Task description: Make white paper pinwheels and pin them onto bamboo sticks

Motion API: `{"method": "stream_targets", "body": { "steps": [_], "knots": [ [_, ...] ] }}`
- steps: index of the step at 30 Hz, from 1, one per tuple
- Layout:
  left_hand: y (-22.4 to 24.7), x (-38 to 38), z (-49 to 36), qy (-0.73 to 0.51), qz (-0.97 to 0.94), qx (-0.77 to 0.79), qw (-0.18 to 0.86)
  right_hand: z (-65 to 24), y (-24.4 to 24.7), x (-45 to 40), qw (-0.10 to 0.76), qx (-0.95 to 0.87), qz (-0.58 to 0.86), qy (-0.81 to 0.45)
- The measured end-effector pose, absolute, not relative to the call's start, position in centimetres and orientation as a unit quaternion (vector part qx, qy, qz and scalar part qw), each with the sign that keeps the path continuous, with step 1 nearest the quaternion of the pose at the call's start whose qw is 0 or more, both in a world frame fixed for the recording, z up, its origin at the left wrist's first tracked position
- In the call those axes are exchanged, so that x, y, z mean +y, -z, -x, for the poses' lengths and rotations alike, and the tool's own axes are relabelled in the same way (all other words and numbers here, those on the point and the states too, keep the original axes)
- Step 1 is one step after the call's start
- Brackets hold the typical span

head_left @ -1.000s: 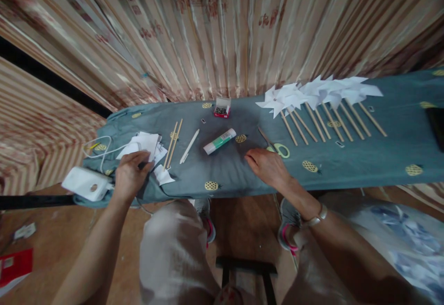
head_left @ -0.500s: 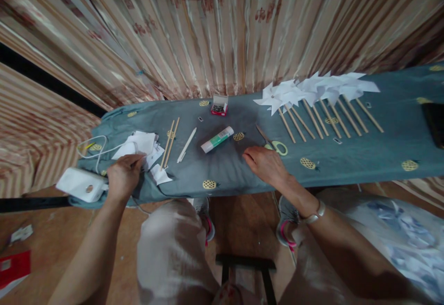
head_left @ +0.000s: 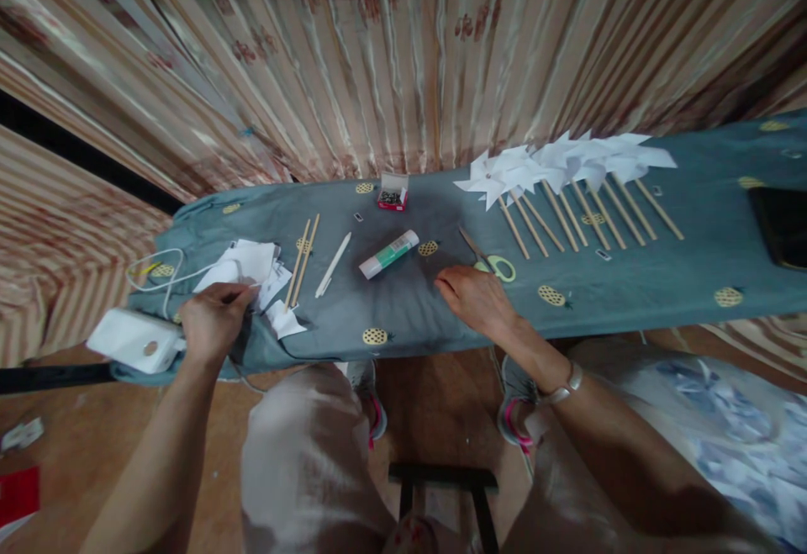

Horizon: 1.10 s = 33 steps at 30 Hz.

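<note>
My left hand (head_left: 214, 319) is at the pile of white paper pieces (head_left: 245, 264) on the left of the cloth-covered table. Its thumb and fingers are pinched at the edge of a piece of paper, partly hidden by the hand. A smaller cut paper piece (head_left: 285, 319) lies just right of it, under the ends of two wooden sticks (head_left: 301, 260). My right hand (head_left: 476, 295) rests on the cloth with its fingers curled together, nothing visible in them. Scissors with pale green handles (head_left: 503, 268) lie just beyond it. A glue stick (head_left: 389, 254) and a white pen (head_left: 333, 266) lie between my hands.
A small red box of pins (head_left: 392, 192) stands open at the back. Several white paper pinwheels on sticks (head_left: 567, 169) lie in a row at the right. A white power bank-like device with a cable (head_left: 135, 340) sits at the left edge; a dark phone-like object (head_left: 778, 226) lies far right.
The whole view has shifted slightly, so things appear a little further left. Both hands keep nearly the same places on the table, the left still at the paper pile.
</note>
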<state>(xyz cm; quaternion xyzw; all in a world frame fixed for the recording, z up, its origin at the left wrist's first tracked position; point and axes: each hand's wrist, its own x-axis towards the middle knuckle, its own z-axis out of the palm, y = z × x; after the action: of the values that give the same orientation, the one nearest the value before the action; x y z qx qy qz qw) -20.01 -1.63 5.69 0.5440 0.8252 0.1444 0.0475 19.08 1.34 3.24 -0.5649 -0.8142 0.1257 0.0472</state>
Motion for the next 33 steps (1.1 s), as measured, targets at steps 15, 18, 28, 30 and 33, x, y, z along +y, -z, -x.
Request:
{"method": "stream_targets", "body": {
  "steps": [15, 18, 28, 30, 33],
  "knots": [
    [-6.7, -2.0, 20.1, -0.251, -0.541, 0.803, 0.01, -19.1, -3.3, 1.3, 0.047, -0.818, 0.559, -0.123],
    [-7.6, -2.1, 19.2, -0.288, -0.571, 0.769, -0.026, -19.1, -3.3, 1.3, 0.05, -0.816, 0.562, -0.122],
    [-9.8, -2.5, 10.4, -0.4, -0.735, 0.53, -0.136, -19.3, -4.0, 1.1, 0.04, -0.818, 0.556, -0.145],
    [-9.6, -2.5, 7.8, -0.394, -0.773, 0.481, -0.127, -19.5, -4.2, 1.0, 0.047, -0.812, 0.56, -0.159],
    [-8.6, -2.1, 4.3, -0.378, -0.808, 0.441, -0.098, -20.2, -4.3, 1.0, 0.063, -0.803, 0.567, -0.172]
  ]
}}
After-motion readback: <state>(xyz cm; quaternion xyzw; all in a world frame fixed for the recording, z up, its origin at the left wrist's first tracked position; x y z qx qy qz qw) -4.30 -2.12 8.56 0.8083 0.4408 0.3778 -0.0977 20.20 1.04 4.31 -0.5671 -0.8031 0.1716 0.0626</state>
